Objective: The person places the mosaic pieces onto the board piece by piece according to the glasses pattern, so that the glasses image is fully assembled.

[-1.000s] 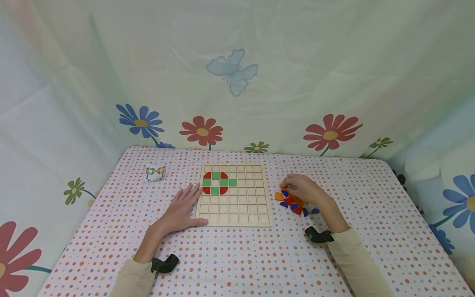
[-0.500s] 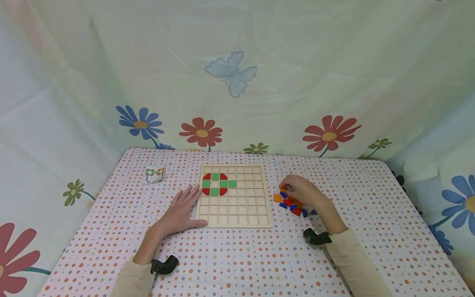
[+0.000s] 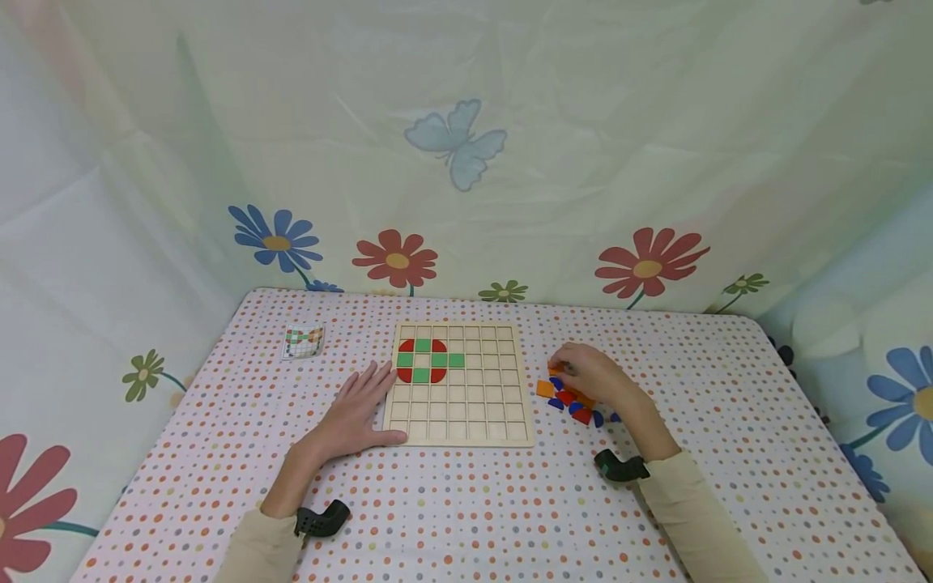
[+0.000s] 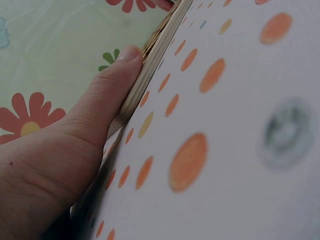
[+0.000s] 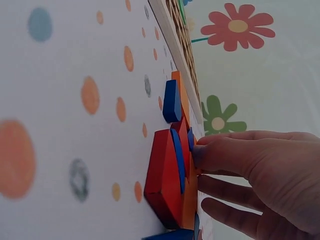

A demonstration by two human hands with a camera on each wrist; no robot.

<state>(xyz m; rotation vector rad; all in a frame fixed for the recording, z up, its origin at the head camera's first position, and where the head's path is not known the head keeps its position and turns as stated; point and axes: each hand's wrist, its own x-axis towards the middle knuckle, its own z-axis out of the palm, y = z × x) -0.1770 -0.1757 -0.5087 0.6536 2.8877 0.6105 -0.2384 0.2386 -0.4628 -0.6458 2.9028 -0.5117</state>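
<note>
My left hand (image 3: 355, 411) lies with fingers spread along the left edge of a wooden grid board (image 3: 481, 394). In the left wrist view its thumb (image 4: 112, 82) rests on the board's edge. Green squares (image 3: 421, 375) and red rounded corner pieces (image 3: 438, 376) form a ring in the board's upper left, with another green square (image 3: 456, 361) to its right. My right hand (image 3: 594, 376) is at a loose pile right of the board, thumb and forefinger pinching an orange piece (image 3: 554, 369), mostly hidden. Around it lie red pieces (image 5: 164, 175), blue pieces (image 5: 171, 101) and an orange square (image 3: 545, 389).
A small printed card (image 3: 303, 342) with a coloured grid pattern lies left of the board. The dotted tablecloth (image 3: 466, 510) runs up to a flowered curtain (image 3: 539, 178) behind. Black cameras (image 3: 323, 519) sit on both wrists.
Both hands keep nearly the same places, the right one at the pile throughout. The head view has shifted very slightly. No piece on the board has moved.
</note>
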